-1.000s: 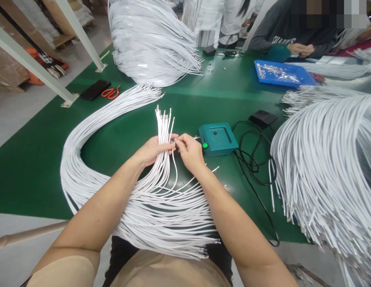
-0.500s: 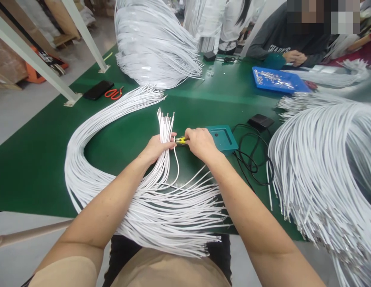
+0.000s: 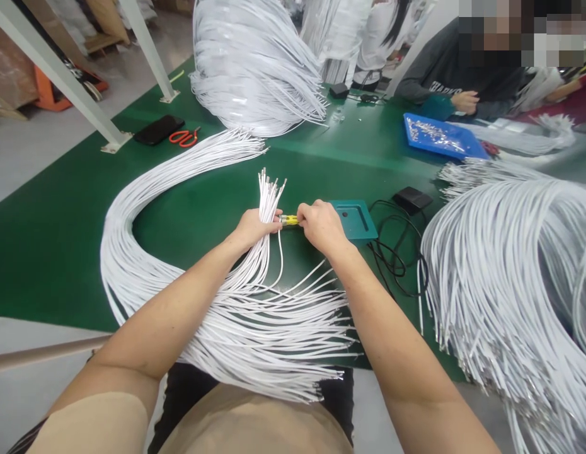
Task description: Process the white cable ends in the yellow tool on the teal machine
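Note:
My left hand (image 3: 252, 228) is closed round an upright bunch of white cables (image 3: 268, 192) whose metal-tipped ends fan out above my fingers. The bunch curves back over my lap and sweeps left across the green table (image 3: 61, 239). My right hand (image 3: 320, 226) is closed on a small yellow tool (image 3: 289, 220), whose tip touches a single cable end held at my left thumb. A teal box (image 3: 355, 219) sits just right of my right hand, partly hidden by it.
A big heap of white cables (image 3: 510, 284) fills the right side, another pile (image 3: 255, 69) lies at the back. Black cords (image 3: 397, 258) and a black pedal (image 3: 412, 199) lie by the box. A blue tray (image 3: 439, 135), scissors (image 3: 183, 137), a phone (image 3: 159, 129) and seated people are farther off.
My right hand took up the yellow tool and brought it to the cable end at my left thumb. The view shifted slightly; the teal box's green button is now hidden.

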Motion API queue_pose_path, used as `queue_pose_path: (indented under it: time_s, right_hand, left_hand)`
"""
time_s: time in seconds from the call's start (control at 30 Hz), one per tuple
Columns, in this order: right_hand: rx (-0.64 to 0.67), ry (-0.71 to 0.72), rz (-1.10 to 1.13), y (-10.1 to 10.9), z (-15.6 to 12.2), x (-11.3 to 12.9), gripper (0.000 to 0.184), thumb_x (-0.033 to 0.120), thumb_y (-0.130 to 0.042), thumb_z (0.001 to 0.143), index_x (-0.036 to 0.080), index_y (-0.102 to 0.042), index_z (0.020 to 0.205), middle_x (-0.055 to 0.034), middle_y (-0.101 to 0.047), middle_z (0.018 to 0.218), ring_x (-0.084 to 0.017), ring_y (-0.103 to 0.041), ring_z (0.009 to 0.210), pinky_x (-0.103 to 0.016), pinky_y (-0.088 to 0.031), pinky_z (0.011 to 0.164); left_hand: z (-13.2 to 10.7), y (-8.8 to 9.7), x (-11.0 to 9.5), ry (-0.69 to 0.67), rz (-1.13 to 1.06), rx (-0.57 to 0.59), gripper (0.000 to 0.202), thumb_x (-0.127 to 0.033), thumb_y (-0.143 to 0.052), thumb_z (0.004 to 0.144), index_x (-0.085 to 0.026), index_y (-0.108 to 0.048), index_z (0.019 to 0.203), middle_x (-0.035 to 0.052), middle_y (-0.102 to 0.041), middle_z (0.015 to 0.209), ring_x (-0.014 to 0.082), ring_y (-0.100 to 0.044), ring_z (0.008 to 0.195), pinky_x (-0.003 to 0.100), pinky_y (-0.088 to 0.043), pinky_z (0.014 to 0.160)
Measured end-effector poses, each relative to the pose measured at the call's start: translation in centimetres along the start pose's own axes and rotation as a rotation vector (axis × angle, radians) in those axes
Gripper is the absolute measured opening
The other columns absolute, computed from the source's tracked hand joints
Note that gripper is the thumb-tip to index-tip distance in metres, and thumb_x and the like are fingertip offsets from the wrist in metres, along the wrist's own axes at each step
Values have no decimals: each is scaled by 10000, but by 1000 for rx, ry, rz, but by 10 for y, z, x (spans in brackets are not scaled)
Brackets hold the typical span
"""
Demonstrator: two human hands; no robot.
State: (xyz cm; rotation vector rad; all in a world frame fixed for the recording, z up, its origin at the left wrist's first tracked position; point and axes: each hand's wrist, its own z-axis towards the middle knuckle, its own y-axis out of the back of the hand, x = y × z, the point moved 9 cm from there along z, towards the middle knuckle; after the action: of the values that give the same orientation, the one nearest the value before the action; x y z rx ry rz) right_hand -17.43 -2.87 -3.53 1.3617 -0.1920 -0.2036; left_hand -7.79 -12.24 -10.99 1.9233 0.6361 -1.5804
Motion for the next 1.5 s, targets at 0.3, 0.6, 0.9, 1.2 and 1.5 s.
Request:
queue_pose_path:
  time_s: [0.3,0.6,0.9,1.2,1.5]
  right_hand:
    - [-84,-43,43,14,-12,-8,147,231,-555,825,180,-627,943,-101,-656,990,-245,-492,1081,-448,-225,1024]
    - [-122,-339,-105,8,-32,-47,508,404,-384,914,159,-406,1358,-179,-358,1425,-359,-247,1324,-584,-154,1026]
    - [-241,-168,238,29,-30,3,288,273,-389,916,181,-629,1045,-103,-605,1052,-217,-517,1011,-367,-354,914]
    - [-115,-323,503,11,5,10,269,373,-499,839,203,-696,771,-42,-635,802,-170,-566,760,-286,-405,705]
    - [6,-385,588,-7,13,8,186,286,-520,753,192,-667,689,-10,-632,689,-141,-523,639,-260,-374,612]
  left_hand:
    - [0,-2,2,9,1,15,381,-215,-750,533,-132,-711,904,48,-699,792,158,-622,667,306,-479,755]
    - [0,3,7,35,-31,-5,348,-194,-752,504,-122,-713,842,57,-694,787,154,-612,646,293,-476,714]
    - [-15,12,-17,-38,-136,-15,465,-225,-755,544,-138,-678,994,28,-651,823,103,-552,611,251,-446,641]
    - [-16,13,-23,-75,-56,-44,436,-254,-776,532,-137,-701,945,29,-671,786,157,-596,702,277,-453,716]
    - [-16,15,-28,-108,18,-45,437,-283,-753,580,-154,-696,994,42,-682,806,171,-609,729,295,-457,744]
